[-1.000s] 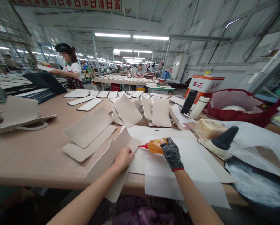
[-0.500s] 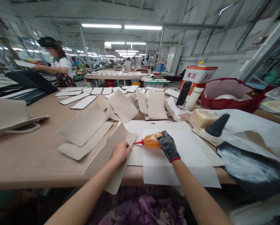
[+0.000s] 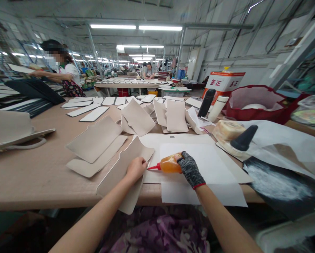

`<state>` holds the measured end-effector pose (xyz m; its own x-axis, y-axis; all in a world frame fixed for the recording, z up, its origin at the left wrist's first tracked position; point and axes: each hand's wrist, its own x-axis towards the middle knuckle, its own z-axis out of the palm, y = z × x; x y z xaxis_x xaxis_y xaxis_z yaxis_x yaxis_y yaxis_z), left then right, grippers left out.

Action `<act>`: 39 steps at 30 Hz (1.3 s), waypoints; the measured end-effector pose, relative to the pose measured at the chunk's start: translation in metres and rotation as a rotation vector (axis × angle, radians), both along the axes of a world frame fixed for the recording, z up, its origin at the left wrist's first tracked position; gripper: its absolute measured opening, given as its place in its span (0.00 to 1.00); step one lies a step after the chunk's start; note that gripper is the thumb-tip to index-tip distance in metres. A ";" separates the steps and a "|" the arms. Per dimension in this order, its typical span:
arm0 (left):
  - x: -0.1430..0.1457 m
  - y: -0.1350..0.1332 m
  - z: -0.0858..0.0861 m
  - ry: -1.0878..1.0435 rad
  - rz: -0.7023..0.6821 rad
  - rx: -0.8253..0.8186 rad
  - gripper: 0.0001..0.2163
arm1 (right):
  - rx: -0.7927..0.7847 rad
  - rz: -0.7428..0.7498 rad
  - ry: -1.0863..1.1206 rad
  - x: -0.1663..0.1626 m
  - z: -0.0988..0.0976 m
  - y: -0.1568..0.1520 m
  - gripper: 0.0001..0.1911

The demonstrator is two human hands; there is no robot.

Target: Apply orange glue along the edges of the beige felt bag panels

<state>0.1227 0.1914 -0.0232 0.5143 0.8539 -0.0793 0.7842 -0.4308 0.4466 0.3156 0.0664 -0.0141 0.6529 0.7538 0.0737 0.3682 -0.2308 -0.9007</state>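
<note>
My bare left hand (image 3: 137, 169) is closed on the edge of a folded beige leather-like panel (image 3: 119, 168), which leans over the table's front edge. In a grey fingerless glove, my right hand (image 3: 190, 167) grips a squeeze bottle (image 3: 170, 163) of amber liquid, probably glue. The bottle lies nearly level, and its red nozzle tip is at the panel's right edge, just beside my left fingers. Beneath the bottle, a white paper sheet (image 3: 202, 175) rests on a larger pale panel. Whether liquid is coming out is too small to see.
More folded beige panels (image 3: 95, 138) stand left and behind. A black bottle (image 3: 207, 102), a white bottle (image 3: 217, 109), a black cone-shaped object (image 3: 244, 138) and a red bag (image 3: 254, 103) are at the right. A co-worker (image 3: 62, 72) handles a panel at far left.
The bottle's nozzle has moved slightly down and toward me along the panel's edge, with my right hand. My left hand keeps its hold on the panel.
</note>
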 end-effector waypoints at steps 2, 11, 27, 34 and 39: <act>0.000 0.000 0.000 0.001 0.002 -0.004 0.10 | 0.004 0.013 0.017 -0.005 0.001 -0.004 0.19; 0.000 0.001 0.001 -0.006 0.015 -0.014 0.10 | 0.033 0.072 0.006 -0.018 -0.001 -0.018 0.18; 0.000 0.002 -0.003 -0.032 0.023 -0.025 0.09 | -0.012 0.186 0.076 -0.041 -0.005 -0.038 0.20; 0.000 0.004 -0.005 -0.038 0.023 -0.031 0.09 | -0.006 0.211 0.126 -0.051 -0.004 -0.043 0.20; 0.000 0.005 -0.006 -0.035 0.017 -0.024 0.09 | 0.003 0.243 0.168 -0.056 -0.003 -0.044 0.19</act>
